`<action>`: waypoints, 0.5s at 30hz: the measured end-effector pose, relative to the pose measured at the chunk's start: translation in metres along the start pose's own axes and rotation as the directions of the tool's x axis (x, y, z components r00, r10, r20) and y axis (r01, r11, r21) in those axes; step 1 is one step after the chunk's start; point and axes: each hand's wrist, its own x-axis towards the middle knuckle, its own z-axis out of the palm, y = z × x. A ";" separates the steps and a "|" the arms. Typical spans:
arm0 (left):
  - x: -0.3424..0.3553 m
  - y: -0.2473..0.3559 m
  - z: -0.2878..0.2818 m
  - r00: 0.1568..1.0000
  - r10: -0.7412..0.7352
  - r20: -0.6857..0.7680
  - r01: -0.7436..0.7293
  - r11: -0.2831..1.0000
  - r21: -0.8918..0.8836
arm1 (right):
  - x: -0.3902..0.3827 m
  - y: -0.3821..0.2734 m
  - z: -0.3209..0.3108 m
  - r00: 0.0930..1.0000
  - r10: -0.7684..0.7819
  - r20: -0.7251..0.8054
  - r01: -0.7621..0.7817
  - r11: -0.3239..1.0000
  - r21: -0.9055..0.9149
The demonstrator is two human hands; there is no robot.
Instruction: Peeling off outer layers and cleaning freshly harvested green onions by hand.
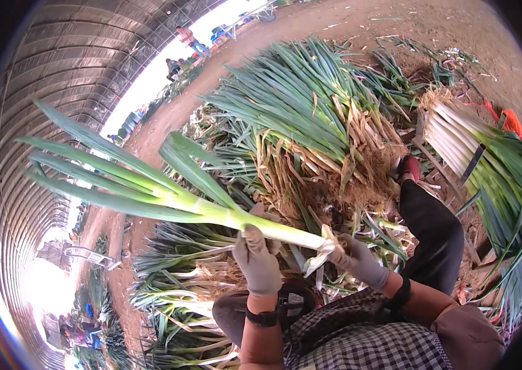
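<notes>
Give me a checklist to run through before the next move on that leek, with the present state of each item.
1. Left hand gripping the leek mid-stalk: ok.
2. Right hand at the root end, fingers on the loose outer skin: ok.
3. Both hands gloved: ok.
4. Leek held free above the pile of uncleaned leeks: ok.
5. Outer skin fully stripped off: not ok, a peeled strip hangs at the root end.
6. Stacked cleaned leeks at the right have room for another: cannot tell.

left hand (256, 259) grips leek (212, 209) | right hand (359, 262) pinches root end
</notes>
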 end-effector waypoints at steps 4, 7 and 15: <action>-0.012 -0.001 0.002 0.999 0.036 0.036 -0.032 0.995 -0.095 | -0.009 0.005 0.000 0.999 0.039 0.025 -0.041 0.997 0.069; -0.014 0.006 0.005 0.997 0.051 0.060 -0.046 0.995 -0.087 | -0.007 0.011 -0.009 0.997 0.024 0.069 -0.028 0.999 0.043; -0.048 -0.064 -0.013 0.942 -0.171 0.290 0.009 0.874 0.486 | -0.010 -0.021 -0.007 0.997 0.024 0.078 -0.038 0.983 0.182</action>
